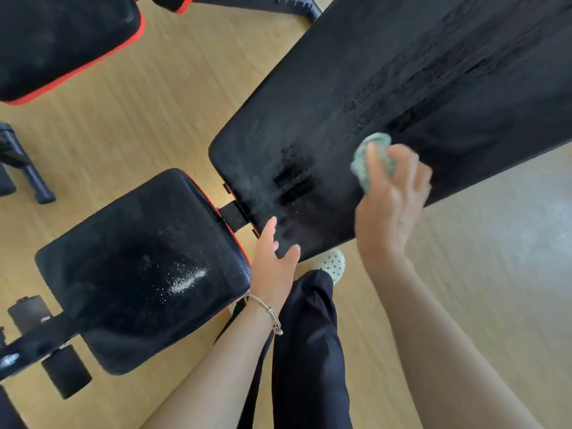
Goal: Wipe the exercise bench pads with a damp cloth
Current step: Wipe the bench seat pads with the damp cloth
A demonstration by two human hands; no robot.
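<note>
Right hand (391, 199) clutching green cloth (379, 140) against back pad (356, 72), left hand (274, 264) spread at pad edge

Bright daylight, motion-blurred, edges warped

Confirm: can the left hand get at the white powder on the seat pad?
Probably yes. The left hand is open beside the seat pad, and nothing lies between it and the white powder. The cloth is in the right hand, though.
</note>
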